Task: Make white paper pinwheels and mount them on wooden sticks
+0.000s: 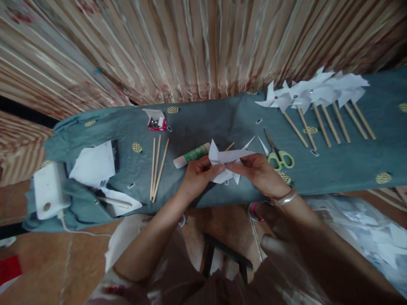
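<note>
Wrinkled teal cloth (222,123); left hand (197,176), right hand (260,171) tight on pointed paper pinwheel (227,157).

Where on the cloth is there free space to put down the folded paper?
Bare cloth lies right of the scissors, in front of the pinwheels. Another patch lies between the red box and the pinwheels, behind the glue stick. The left end is crowded with paper sheets and sticks.

Both hands (229,171) pinch white paper pinwheel (226,163); glue stick (191,155), scissors (279,155) beside
</note>
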A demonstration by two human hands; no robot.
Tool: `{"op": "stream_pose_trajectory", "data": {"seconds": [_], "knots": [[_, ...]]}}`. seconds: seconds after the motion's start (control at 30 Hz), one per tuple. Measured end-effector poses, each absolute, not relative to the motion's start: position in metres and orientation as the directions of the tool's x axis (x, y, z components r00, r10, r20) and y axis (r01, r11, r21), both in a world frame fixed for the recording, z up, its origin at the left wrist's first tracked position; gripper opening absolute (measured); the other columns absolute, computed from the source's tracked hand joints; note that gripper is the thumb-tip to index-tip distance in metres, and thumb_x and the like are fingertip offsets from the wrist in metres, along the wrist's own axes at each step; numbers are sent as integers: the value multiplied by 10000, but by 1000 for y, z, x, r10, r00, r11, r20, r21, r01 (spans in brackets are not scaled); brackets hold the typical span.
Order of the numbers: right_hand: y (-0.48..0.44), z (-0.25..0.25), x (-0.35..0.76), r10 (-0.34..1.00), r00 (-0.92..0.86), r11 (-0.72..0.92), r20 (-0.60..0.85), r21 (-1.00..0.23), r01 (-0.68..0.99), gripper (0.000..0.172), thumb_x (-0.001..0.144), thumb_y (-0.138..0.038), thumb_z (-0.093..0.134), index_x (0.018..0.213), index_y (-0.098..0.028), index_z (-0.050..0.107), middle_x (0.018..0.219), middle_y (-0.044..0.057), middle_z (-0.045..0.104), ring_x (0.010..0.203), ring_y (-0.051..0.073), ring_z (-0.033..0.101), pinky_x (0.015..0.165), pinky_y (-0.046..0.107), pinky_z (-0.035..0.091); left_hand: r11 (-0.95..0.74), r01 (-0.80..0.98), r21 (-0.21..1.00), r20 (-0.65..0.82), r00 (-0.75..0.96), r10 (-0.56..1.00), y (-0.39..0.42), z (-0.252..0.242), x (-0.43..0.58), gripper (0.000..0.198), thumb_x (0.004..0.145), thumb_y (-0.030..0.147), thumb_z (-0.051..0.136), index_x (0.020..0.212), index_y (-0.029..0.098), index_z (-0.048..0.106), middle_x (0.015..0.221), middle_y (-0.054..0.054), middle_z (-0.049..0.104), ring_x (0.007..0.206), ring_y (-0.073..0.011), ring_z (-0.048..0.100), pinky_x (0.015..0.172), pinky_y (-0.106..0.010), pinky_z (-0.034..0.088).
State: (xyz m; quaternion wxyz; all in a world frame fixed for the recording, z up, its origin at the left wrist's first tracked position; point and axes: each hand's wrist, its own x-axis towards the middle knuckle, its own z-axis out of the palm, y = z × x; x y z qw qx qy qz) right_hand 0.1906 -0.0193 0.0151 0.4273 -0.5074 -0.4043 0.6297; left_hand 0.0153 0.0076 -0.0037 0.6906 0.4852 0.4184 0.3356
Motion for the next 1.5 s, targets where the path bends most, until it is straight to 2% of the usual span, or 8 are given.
{"op": "stream_pose_trajectory", "data": {"seconds": [0.4, 0.53, 0.67, 0.77, 0.83, 0.93, 1.03, 1.5], "knots": [[-19, 15, 186, 976, 25, -214, -217, -973, -82, 374, 636, -477, 866, 879, -227, 732, 841, 23, 766, 737, 186, 701, 660, 310, 576, 351, -148, 925, -284, 348, 894, 6, -8, 15, 270, 726, 403, 801, 837, 158, 773, 781, -34, 738, 702, -152, 634, 686, -274, 482], [-20, 13, 190, 964, 264, -51, -26, -995, 91, 349, 705, -414, 829, 943, -222, 662, 952, 46, 743, 842, 201, 705, 748, 344, 576, 385, -184, 904, -323, 296, 899, 7, -13, 17, 251, 706, 361, 814, 829, 146, 775, 797, -41, 749, 706, -149, 636, 696, -275, 488], [-24, 15, 193, 903, 381, 78, 200, -947, 312, 219, 788, -347, 755, 937, -241, 637, 1187, 69, 686, 1089, 256, 656, 918, 452, 541, 400, -261, 879, -330, 273, 904, 8, -16, 20, 259, 692, 347, 823, 842, 143, 771, 803, -38, 747, 701, -136, 629, 702, -269, 484], [-31, 24, 191, 847, 306, 204, 435, -796, 570, 102, 829, -290, 724, 899, -246, 666, 1405, 66, 565, 1294, 304, 530, 1092, 548, 412, 387, -287, 876, -318, 258, 912, 8, -16, 21, 265, 692, 355, 824, 844, 144, 769, 783, -29, 738, 684, -127, 616, 689, -262, 476], [-34, 29, 187, 859, 173, 271, 482, -714, 646, 34, 848, -270, 706, 872, -251, 692, 1453, 61, 525, 1345, 322, 483, 1094, 550, 410, 358, -258, 897, -300, 239, 923, 7, -16, 21, 253, 703, 360, 813, 824, 143, 766, 760, -24, 729, 671, -127, 604, 677, -261, 469], [-36, 27, 180, 903, 58, 289, 426, -702, 650, 46, 876, -265, 662, 857, -274, 703, 1453, 31, 531, 1410, 322, 417, 1131, 566, 376, 284, -191, 940, -238, 231, 943, 6, -15, 21, 219, 734, 354, 784, 812, 150, 767, 736, -12, 715, 662, -124, 589, 670, -261, 458], [-33, 19, 176, 922, 59, 258, 383, -721, 643, 50, 867, -276, 662, 841, -268, 704, 1439, 25, 548, 1443, 323, 378, 1177, 589, 308, 230, -145, 962, -191, 240, 952, 6, -14, 22, 195, 760, 346, 758, 822, 161, 770, 731, -6, 711, 662, -125, 587, 665, -260, 454], [-25, 9, 173, 969, 145, 112, 200, -878, 465, 60, 788, -267, 694, 740, -233, 693, 1390, 67, 601, 1405, 311, 448, 1172, 556, 313, 237, -152, 959, -194, 256, 947, 3, -8, 20, 247, 732, 380, 785, 856, 167, 775, 800, -29, 740, 726, -160, 626, 699, -284, 483]]}}
